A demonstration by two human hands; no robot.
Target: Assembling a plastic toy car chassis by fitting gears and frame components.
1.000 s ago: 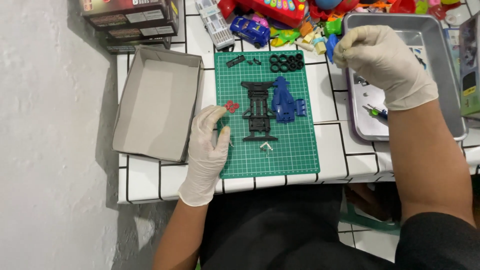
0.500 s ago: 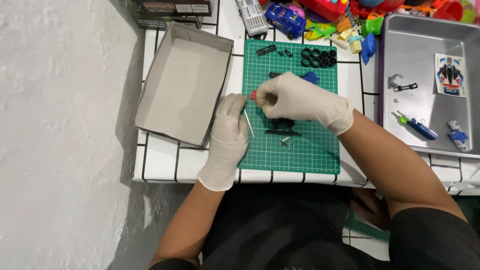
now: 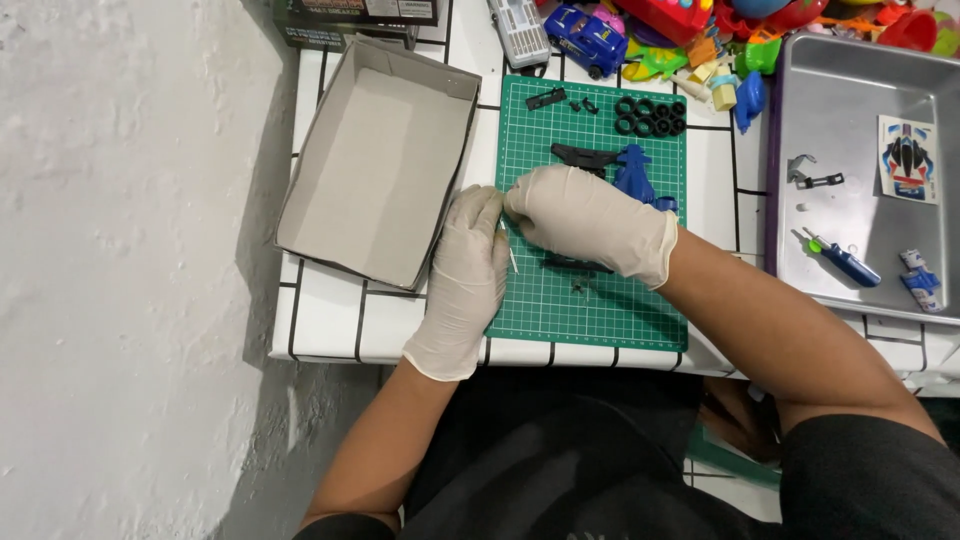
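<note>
Both gloved hands, left (image 3: 468,275) and right (image 3: 590,218), meet at the mat's (image 3: 600,310) left edge, fingers pinching a small part; tyres (image 3: 650,115) lie loose, unfitted.

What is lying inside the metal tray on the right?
The metal tray holds a blue-handled screwdriver, a sticker sheet, a small grey clip and a blue part near the front rim. Its far right side lies out of frame.

We saw our left hand (image 3: 467,280) and right hand (image 3: 590,220) in white gloves, fingertips touching over the green mat (image 3: 600,310) | a thin white stick (image 3: 513,260) below them | grey box (image 3: 375,160) beside the mat | black tires (image 3: 650,115) at the top
</note>
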